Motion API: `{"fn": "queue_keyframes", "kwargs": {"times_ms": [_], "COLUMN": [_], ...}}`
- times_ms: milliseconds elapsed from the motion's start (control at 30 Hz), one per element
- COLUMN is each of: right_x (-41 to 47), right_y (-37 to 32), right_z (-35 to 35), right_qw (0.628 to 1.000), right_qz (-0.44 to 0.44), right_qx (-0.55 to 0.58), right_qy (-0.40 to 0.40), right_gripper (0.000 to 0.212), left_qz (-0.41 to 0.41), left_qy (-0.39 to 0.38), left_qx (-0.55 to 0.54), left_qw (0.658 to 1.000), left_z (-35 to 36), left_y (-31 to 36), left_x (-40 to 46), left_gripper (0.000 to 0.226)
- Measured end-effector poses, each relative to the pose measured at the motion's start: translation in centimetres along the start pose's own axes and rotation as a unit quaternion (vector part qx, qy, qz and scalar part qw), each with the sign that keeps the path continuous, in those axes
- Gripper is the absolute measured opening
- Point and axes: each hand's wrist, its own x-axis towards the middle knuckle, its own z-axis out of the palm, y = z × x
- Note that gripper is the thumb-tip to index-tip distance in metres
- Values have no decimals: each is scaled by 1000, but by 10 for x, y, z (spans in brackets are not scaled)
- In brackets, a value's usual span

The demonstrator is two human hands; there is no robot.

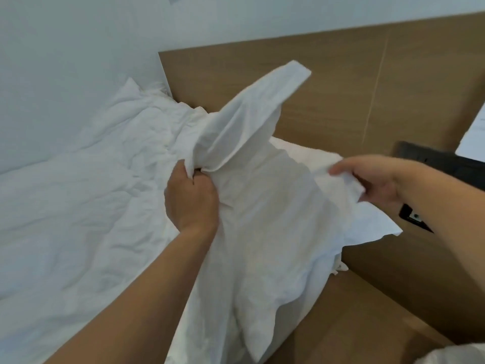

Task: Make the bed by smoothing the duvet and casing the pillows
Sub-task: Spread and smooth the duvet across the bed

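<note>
A white pillowcase (265, 219) hangs in front of me over the bed's right edge, one loose flap sticking up toward the headboard. My left hand (191, 198) grips a bunched fold of it near its top left. My right hand (378, 179) pinches the cloth's right edge, which looks blurred. A wrinkled white duvet (78, 195) covers the bed to the left. Whether a pillow is inside the case cannot be told.
A wooden headboard (341, 82) runs behind the bed, and a wooden side panel (393, 279) lies at the right. A black object (441, 164) sits on the right ledge, with a dark socket plate (414, 216) below it. The white wall (65, 61) borders the bed's left side.
</note>
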Motion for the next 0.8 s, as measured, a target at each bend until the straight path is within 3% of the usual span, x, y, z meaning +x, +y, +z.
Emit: {"fn": "queue_keyframes", "kwargs": {"times_ms": [100, 167, 233, 300, 433, 533, 733, 800], "right_x": [-18, -25, -33, -36, -33, -36, -53, -60], "right_y": [-42, -64, -79, -89, -100, -113, -145, -153], "right_z": [24, 43, 60, 73, 98, 115, 135, 145], "right_qw": [991, 979, 974, 970, 973, 978, 977, 977], "right_qz": [-107, -171, -189, -188, -157, -145, -162, -171], "right_qx": [77, 107, 122, 152, 163, 134, 122, 112], "right_qy": [-15, -2, 22, 26, 35, 59, 65, 62], "right_gripper": [18, 18, 23, 19, 12, 12, 10, 8], "left_qz": [138, 263, 343, 324, 165, 105, 73, 67], "left_qy": [-72, -167, -191, -194, -286, -275, -294, -277], "left_qx": [35, 100, 176, 217, 254, 295, 312, 285], "left_qw": [987, 945, 903, 900, 909, 909, 901, 915], "left_z": [2, 5, 6, 4, 1, -1, -27, -31], "left_y": [5, 2, -7, -12, 3, 8, 21, 18], "left_x": [-9, -23, -31, -32, -39, -34, -34, -27], "left_gripper": [29, 48, 59, 65, 98, 116, 124, 113]}}
